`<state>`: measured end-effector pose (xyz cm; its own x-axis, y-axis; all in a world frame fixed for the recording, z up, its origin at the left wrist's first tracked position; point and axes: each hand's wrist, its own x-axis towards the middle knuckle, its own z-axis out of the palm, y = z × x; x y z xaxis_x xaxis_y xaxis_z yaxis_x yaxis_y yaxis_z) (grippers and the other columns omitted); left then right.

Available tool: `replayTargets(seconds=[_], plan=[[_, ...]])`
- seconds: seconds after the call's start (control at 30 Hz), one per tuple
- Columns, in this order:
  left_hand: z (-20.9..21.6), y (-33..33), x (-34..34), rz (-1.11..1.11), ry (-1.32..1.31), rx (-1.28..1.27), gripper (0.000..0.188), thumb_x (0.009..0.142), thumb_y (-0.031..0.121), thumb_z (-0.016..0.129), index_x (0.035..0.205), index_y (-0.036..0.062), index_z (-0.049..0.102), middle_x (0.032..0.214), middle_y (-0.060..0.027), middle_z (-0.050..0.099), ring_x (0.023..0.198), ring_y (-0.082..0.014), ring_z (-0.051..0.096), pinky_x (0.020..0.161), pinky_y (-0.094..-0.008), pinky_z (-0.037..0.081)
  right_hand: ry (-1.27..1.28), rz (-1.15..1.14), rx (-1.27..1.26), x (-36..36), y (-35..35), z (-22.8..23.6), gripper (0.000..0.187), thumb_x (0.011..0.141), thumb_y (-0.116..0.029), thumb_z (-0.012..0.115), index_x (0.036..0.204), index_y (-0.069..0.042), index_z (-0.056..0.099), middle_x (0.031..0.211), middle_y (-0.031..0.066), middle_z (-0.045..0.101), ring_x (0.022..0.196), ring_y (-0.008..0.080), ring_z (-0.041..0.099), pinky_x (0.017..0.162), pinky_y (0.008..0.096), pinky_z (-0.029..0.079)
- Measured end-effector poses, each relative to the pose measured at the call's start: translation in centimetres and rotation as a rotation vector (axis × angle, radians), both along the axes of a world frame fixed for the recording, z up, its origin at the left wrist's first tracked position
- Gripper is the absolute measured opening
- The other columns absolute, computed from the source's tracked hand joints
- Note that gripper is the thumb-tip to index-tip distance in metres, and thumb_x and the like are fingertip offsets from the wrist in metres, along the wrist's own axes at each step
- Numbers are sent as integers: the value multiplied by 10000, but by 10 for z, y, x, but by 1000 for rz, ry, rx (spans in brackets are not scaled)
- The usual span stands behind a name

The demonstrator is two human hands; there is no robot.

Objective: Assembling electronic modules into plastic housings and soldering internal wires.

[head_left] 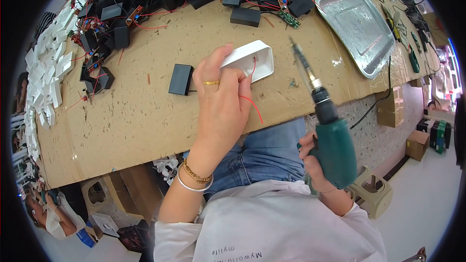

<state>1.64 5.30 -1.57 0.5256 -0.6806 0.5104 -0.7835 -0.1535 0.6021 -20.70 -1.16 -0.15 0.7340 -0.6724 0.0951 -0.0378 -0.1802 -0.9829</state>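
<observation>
My left hand (221,97) is closed around a white plastic housing (265,58), holding it tilted over the table with its hollow side showing. A thin red wire (254,104) comes out past my fingers, its end hanging free. Close to the left of that hand lies a small black box (180,79), a short dark lead running from it toward my hand. My right hand (318,174) grips a green electric screwdriver (336,150) by its handle, beside the table's front edge. Its long bit points up and away from me, apart from the housing.
Black boxes with red wires and small circuit boards (289,19) are heaped along the far side of the cardboard-covered table (121,131). White housings (41,77) pile up at the left. A metal tray (374,68) stands at the right, with hand tools and cables beyond it.
</observation>
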Motion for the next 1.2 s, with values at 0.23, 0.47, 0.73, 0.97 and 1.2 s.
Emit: replayTargets(seconds=[0.23,0.47,0.73,0.97,1.2], plan=[[2,-1,-1,-1,-26,7,213,767,-52,671,879,11,501,1321,-153,426,1156,-389,412,946,-457,404,-27,15,-129,-7,2,-23,421,819,-139,735,1134,23,508,876,91,673,717,126,645,643,267,520],[1,-1,0,4,-66,2,225,763,-55,676,886,12,499,1319,-151,428,1153,-382,415,937,-443,415,84,14,-238,-3,0,-24,444,766,-180,791,1100,-12,552,874,60,668,700,111,622,631,259,492],[1,-2,-1,12,-61,-7,242,756,-61,673,901,13,495,1315,-142,432,1140,-379,420,929,-435,417,133,53,-222,1,2,-18,396,852,-155,689,1123,69,507,950,161,633,702,133,607,637,266,507],[1,-2,-1,22,-69,2,229,764,-57,666,903,10,498,1306,-138,438,1134,-371,424,929,-432,415,109,63,-154,6,2,-17,490,851,-228,724,1171,72,507,985,150,619,712,118,597,641,239,500],[2,-2,-1,22,-79,10,200,786,-37,654,914,0,504,1302,-145,438,1132,-372,425,929,-433,413,118,-25,-111,13,4,-14,502,757,-230,814,1114,0,546,879,74,683,727,136,644,677,268,506]])
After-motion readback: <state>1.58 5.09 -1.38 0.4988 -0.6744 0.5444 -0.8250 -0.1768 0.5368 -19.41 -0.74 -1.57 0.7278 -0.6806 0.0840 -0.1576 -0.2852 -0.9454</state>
